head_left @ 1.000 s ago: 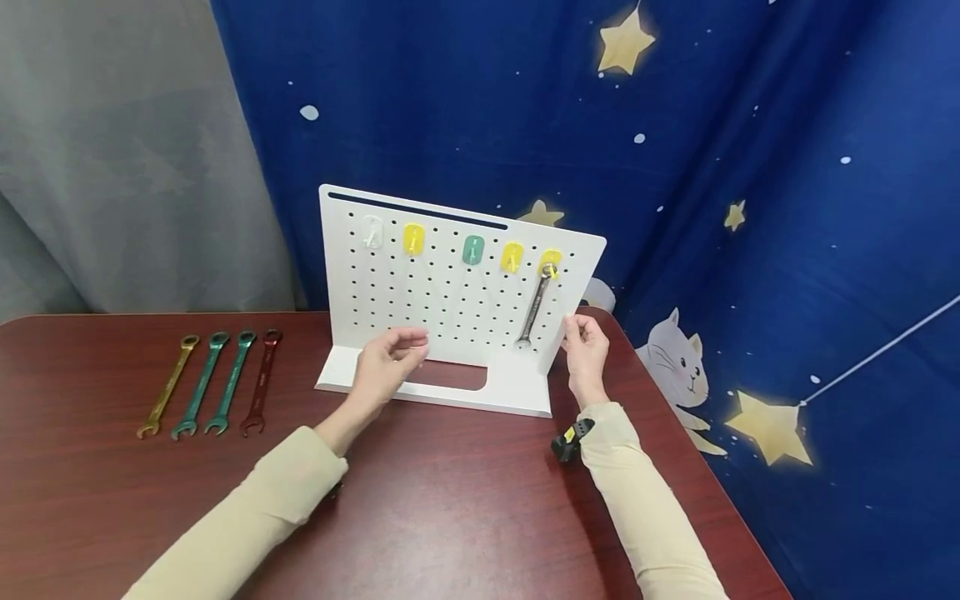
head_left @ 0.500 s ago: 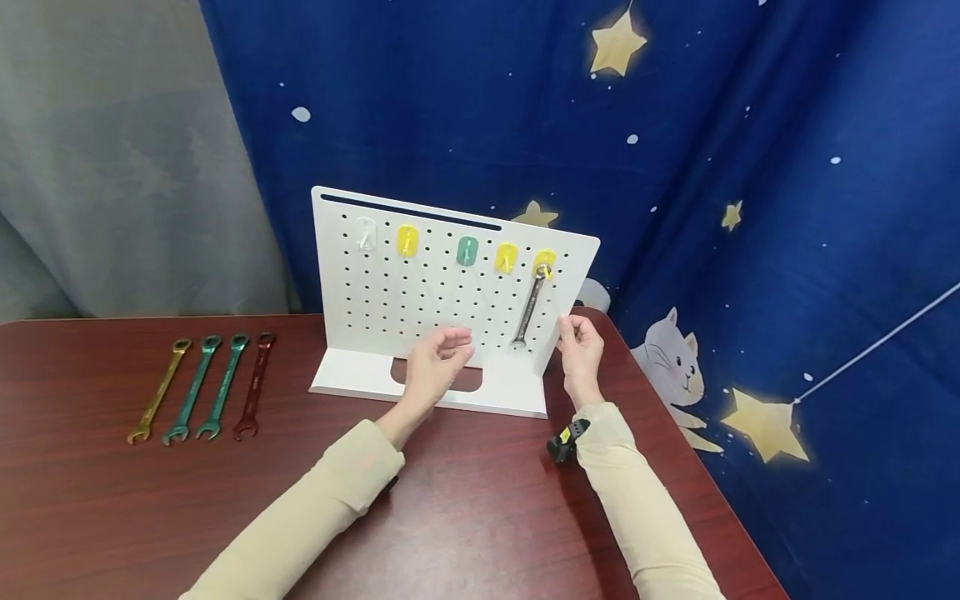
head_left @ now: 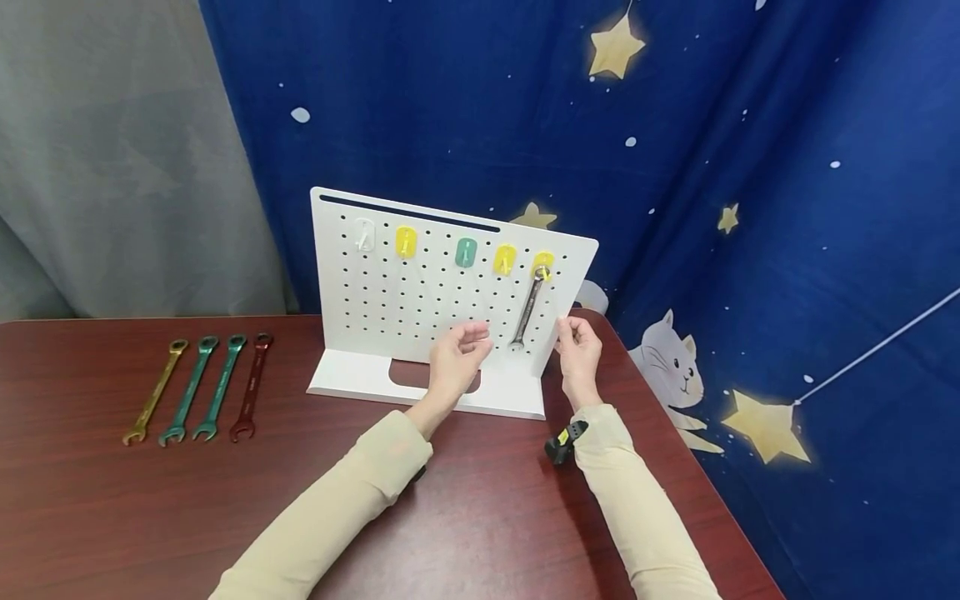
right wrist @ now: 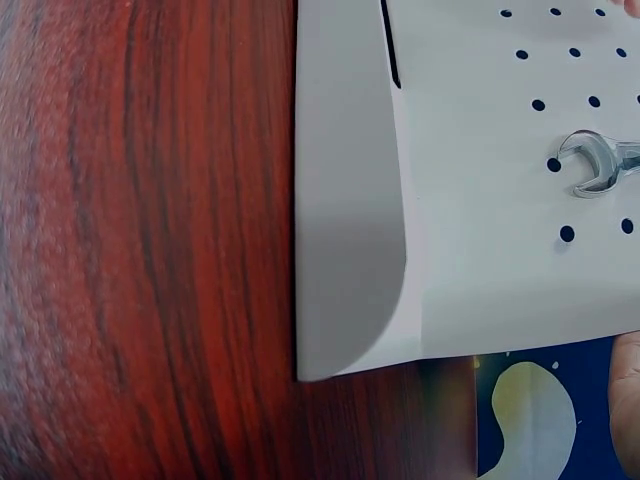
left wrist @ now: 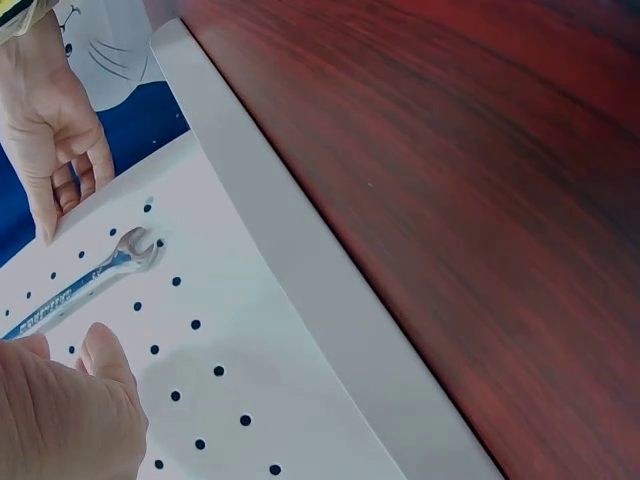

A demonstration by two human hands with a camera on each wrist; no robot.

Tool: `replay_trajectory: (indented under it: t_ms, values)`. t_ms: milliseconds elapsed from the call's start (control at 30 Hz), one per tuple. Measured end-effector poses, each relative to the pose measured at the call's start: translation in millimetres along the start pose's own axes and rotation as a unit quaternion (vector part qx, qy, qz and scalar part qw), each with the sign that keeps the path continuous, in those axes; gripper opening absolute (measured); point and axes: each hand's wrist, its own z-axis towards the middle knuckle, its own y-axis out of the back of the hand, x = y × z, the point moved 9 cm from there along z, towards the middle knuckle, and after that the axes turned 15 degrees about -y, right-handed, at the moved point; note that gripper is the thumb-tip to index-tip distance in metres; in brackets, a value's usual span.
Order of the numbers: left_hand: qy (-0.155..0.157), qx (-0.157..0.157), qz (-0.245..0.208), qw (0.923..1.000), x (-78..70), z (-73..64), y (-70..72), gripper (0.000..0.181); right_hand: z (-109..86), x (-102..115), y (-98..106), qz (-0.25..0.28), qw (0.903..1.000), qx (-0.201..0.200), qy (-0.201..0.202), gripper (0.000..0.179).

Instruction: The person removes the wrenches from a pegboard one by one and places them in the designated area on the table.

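A white pegboard stands upright on its flat base. From its rightmost yellow hook hangs a silver combination wrench, whose lower open end lies near the holes in the right wrist view. My right hand pinches the board's right edge between thumb and fingers, low down. In front of the lower middle of the board is my left hand, fingers loosely bent and holding nothing, left of the wrench. Only part of this left hand shows in the left wrist view.
Left of the board on the brown table lie a gold wrench, two teal ones and a red wrench. A white hook, a green hook and other yellow ones carry nothing. A blue curtain hangs behind.
My left hand has moved right across the front of the board toward the hanging wrench. My right hand stays on the board's edge, and the view has shifted slightly.
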Motion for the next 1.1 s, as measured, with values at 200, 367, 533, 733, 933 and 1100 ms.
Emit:
replay_trajectory:
  t_ms: [200, 367, 533, 733, 933, 1100]
  values:
    - [-0.013, -0.004, 0.007, 0.9999, -4.1, 3.9, -9.8, 0.026, -0.1, -1, 2, 0.003, 1.0000, -0.005, -0.001, 0.016]
    - [-0.006, 0.004, 0.006, 1.0000, -5.6, 6.9, -19.3, 0.027, 1.2, -3, 2, 0.004, 1.0000, -0.005, -0.001, 0.017]
    - [-0.009, -0.001, 0.002, 1.0000, -6.4, 9.9, -25.5, 0.028, 1.8, -2, 2, 0.010, 0.9999, -0.006, -0.001, 0.013]
    - [-0.007, -0.010, -0.001, 0.9999, -5.4, 12.3, -29.7, 0.030, 2.9, -1, 0, 0.011, 0.9999, -0.006, 0.005, 0.013]
    - [-0.001, -0.010, -0.013, 0.9999, -4.1, 13.7, -35.8, 0.032, 2.7, -2, 1, 0.006, 0.9999, -0.011, 0.005, 0.014]
    - [0.002, -0.012, -0.011, 0.9999, -4.0, 14.8, -39.2, 0.032, 1.5, -2, 1, 0.008, 0.9999, -0.008, 0.001, 0.014]
